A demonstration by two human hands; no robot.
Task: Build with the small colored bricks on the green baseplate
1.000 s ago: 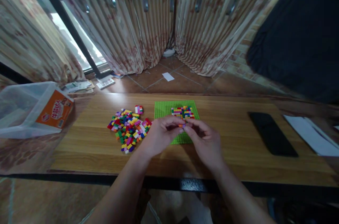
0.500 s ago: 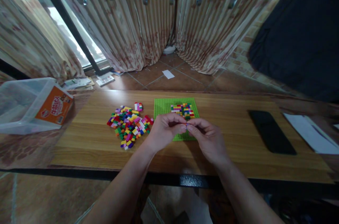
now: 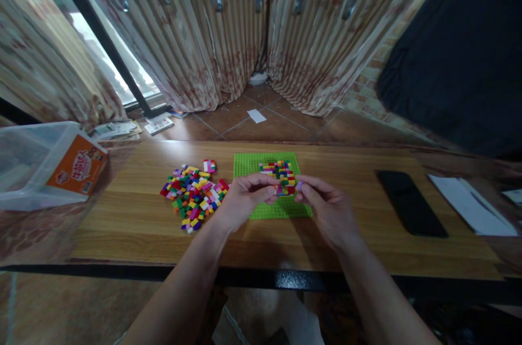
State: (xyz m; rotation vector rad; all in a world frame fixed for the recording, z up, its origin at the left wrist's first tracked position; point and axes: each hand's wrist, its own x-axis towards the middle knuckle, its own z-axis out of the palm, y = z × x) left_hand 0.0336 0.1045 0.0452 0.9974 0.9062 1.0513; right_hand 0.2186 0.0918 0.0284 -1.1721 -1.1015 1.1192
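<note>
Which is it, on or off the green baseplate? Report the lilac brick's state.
Off: the right hand pinches the lilac brick between thumb and forefinger, near the green baseplate's right edge.

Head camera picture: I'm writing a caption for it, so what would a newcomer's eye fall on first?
Probably the bright green baseplate near the middle of the wooden table, with multicoloured brick rows on it. Over it, the right hand pinches a small lavender brick, with the left hand opposite. Left of the baseplate lies a loose, colourful brick pile.
</note>
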